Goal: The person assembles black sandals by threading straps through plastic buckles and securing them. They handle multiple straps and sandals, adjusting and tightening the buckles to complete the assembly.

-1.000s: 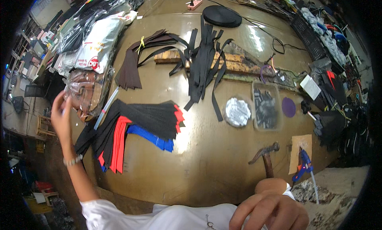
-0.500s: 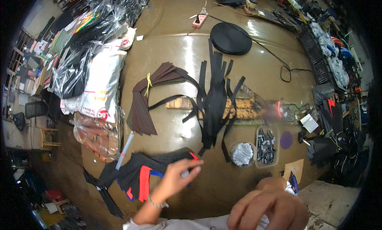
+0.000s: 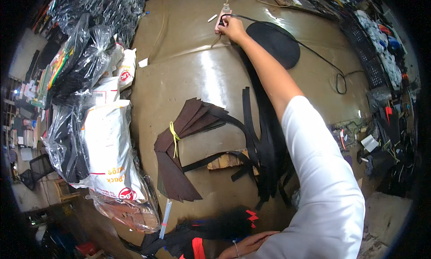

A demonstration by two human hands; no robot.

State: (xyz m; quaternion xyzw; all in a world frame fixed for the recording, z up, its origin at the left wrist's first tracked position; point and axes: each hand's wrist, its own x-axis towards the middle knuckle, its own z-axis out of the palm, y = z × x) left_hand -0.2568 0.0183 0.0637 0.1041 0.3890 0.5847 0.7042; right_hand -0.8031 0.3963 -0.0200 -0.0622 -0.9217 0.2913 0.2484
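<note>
My right arm, in a white sleeve, stretches far across the table. My right hand is closed around a black plug at the pink power strip; the fingers hide part of both. Low in the view, my left hand, with a bracelet at its wrist, lies by the black strips with red pieces. Its fingers look stretched out, partly covered by my sleeve. Long black straps run beneath my right arm. Left of them sits a brown bundle of strips bound with a yellow tie.
A round black coil lies right of the power strip, with a black cord trailing past it. White and clear plastic bags line the left side. A worn wooden board lies under the straps. Black crates stand at the right edge.
My right hand has gone from the near right side to the power strip at the far end. My left hand has dropped lower and nearer to me. The whole view has shifted.
</note>
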